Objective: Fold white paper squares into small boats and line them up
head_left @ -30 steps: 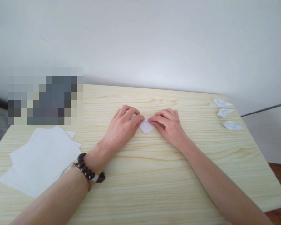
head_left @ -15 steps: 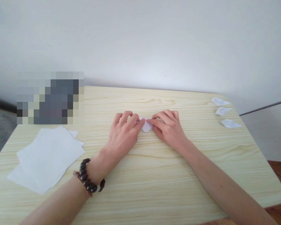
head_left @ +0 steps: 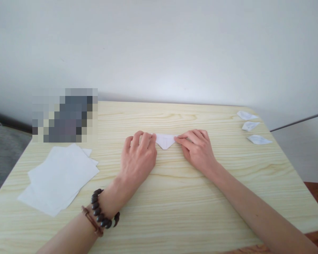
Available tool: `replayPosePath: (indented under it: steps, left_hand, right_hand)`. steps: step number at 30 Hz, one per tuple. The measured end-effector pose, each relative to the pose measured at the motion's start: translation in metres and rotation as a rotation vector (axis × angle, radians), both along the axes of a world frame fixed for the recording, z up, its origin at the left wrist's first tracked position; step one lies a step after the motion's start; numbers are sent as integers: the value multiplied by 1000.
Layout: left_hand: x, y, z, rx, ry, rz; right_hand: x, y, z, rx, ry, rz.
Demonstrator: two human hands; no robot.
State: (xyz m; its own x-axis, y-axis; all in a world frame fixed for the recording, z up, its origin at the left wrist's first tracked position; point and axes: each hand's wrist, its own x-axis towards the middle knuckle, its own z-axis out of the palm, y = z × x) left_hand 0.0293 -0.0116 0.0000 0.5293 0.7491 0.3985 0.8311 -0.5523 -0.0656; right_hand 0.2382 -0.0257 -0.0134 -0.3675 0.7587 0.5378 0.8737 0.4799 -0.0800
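Folded paper [head_left: 165, 141] on table [head_left: 201, 211], between both hands, long edge toward wall [head_left: 161, 53], blunt point toward wearer. From remote post, I see left hand [head_left: 140, 151] gripping left end at fingertips; right hand [head_left: 197, 150] pinching right end, thumb against forefinger. Loose sheets [head_left: 63, 176] overlap near left forearm. Three small folded pieces [head_left: 259, 139] lie in column near right edge. Dark bead bracelet [head_left: 96, 210] on left wrist.

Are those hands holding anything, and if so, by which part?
Yes, a folded white paper: the left hand holds its left end, the right hand its right end.
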Motion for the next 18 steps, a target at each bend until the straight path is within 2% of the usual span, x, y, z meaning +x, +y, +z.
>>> replayPosePath:
  steps: [8, 14, 18]
  left_hand:
    - [-6, 8, -3, 14, -81, -38]
    - [-11, 23, -9, -137, -296, -31]
    - [-11, 27, -11, -232, -308, -6]
  right_hand:
    - [5, -5, 0, -53, 35, -32]
    - [0, 1, 2, -140, 147, -30]
    - [-2, 10, 3, -255, 262, -14]
